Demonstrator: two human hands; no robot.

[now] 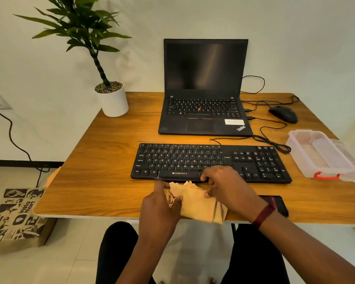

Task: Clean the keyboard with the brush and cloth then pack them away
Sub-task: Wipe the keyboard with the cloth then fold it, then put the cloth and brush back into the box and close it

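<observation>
Folding seemed the step: cloth (195, 206) lay between both hands, left hand (160, 203) pinching its bunched edge, right hand (228, 185) pinching the opposite edge, keyboard (193, 158) just beyond the knuckles. Next move would call for a carry rightward to the box (299, 158).

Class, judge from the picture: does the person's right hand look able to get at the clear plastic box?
Probably yes. The clear plastic box stands open on the table's right side, bare wood between it and the right hand. That hand must first release the cloth.
</observation>
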